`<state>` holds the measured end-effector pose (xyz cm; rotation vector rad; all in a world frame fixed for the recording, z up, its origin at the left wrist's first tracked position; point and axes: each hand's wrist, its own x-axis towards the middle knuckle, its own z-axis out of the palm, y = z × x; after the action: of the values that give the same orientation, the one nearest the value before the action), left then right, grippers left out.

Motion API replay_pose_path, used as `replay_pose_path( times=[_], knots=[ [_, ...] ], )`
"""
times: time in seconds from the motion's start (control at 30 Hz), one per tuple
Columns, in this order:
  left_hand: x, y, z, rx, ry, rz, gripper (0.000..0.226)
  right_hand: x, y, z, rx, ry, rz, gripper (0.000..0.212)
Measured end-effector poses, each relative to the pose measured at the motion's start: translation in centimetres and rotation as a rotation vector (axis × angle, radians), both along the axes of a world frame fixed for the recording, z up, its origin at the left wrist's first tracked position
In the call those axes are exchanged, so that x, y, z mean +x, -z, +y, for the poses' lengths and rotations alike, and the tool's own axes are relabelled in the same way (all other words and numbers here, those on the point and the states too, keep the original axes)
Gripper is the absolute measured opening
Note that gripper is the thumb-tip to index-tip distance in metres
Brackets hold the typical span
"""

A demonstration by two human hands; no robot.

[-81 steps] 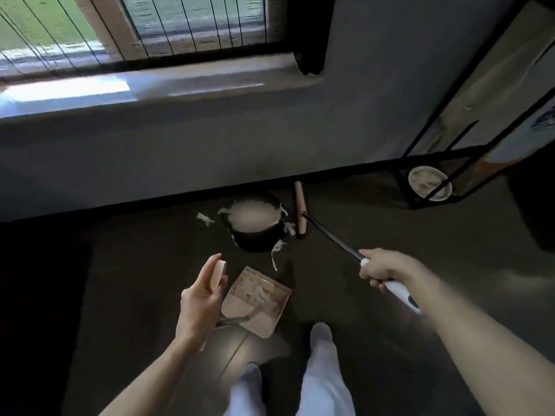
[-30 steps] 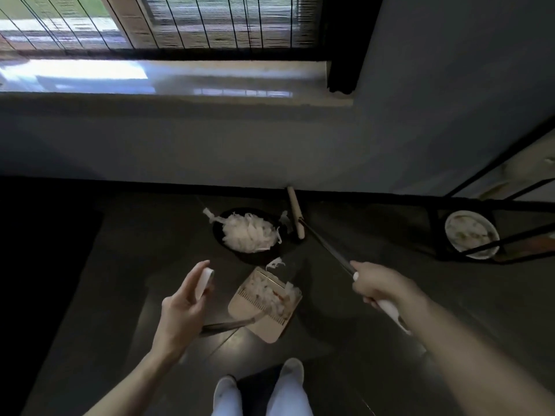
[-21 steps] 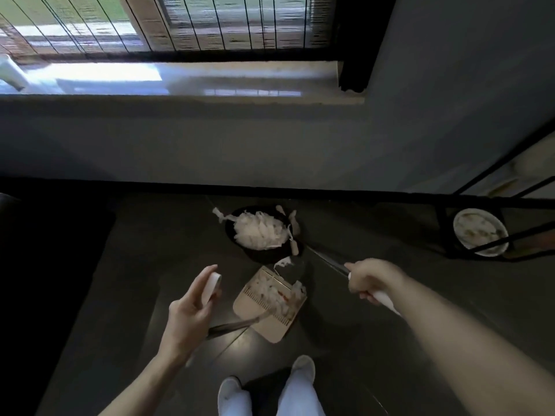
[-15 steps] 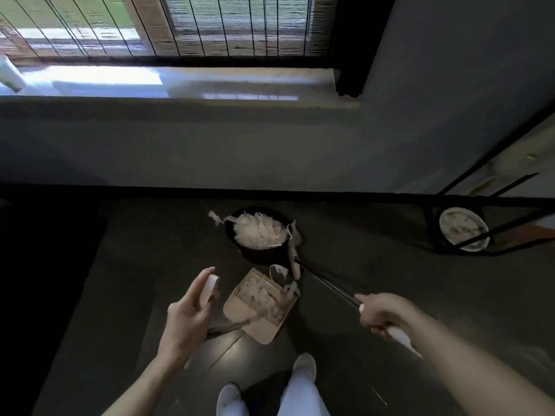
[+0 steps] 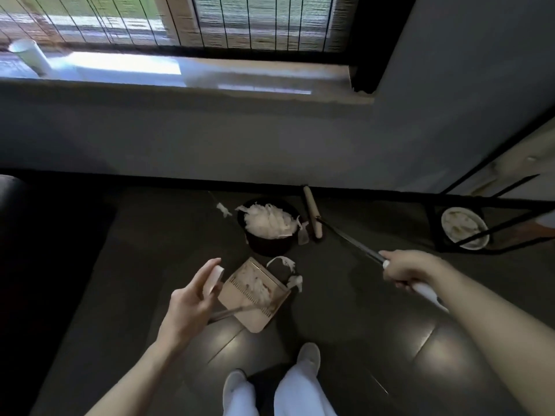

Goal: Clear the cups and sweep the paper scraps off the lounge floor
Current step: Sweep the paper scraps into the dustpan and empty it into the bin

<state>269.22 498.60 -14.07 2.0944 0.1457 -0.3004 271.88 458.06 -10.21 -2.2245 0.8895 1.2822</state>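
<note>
We see the paper scraps [image 5: 268,222] as thin white torn strips, heaped to the rim of a round black bin [image 5: 267,244] that stands on the dark floor [image 5: 150,250] near the far wall. More of them lie in the tan dustpan [image 5: 240,307], which rests just on the near side of the bin. A few loose strips lie around the bin, one curled between bin and dustpan, one at the dustpan's right corner. A white cup [image 5: 28,57] stands far left on the window sill [image 5: 270,82].

Our left hand [image 5: 187,307] holds the dustpan by the white top of its upright handle, thumb and fingers closed loosely about it. Our right hand [image 5: 408,268] is wrapped tight round the broom [image 5: 351,243], where the dark shaft meets the white grip. The broom's pale wooden head lies right of the bin, its far end at the black skirting [image 5: 150,180].

Half a second ago the broom's tip stood close to the dustpan's far right corner, near the bin's near side. Now the head has swung out to the far side, by the skirting, and the right hand has gone farther out with it. Dustpan, bin and left hand sit as they did.
</note>
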Motion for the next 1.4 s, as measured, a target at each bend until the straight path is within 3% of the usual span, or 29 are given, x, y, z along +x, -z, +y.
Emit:
replay_pose_path(
  times=[0.13, 0.3, 0.77, 1.17, 1.4],
  knots=[
    [-0.5, -0.1, 0.9, 0.023, 0.034, 0.021, 0.041, 0.3, 3.6, 2.3, 0.086, 0.085, 0.029, 0.069],
    [-0.6, 0.6, 1.9, 0.024, 0.044, 0.052, 0.04, -5.5, 5.6, 6.1, 0.196, 0.189, 0.127, 0.068],
    [-2.2, -0.1, 6.7, 0.008, 0.192, 0.067, 0.037, -20.6, -0.2, 11.5, 0.187, 0.41, -0.01, 0.069],
    [-1.8, 1.0, 4.7, 0.029, 0.17, 0.032, 0.038, -15.3, 5.0, 12.3, 0.225, 0.694, -0.168, 0.066],
    [-1.5, 1.4, 3.7, 0.043, 0.169, 0.008, 0.04, -16.6, 8.3, 15.6, 0.374, 0.744, 0.004, 0.064]
  ],
)
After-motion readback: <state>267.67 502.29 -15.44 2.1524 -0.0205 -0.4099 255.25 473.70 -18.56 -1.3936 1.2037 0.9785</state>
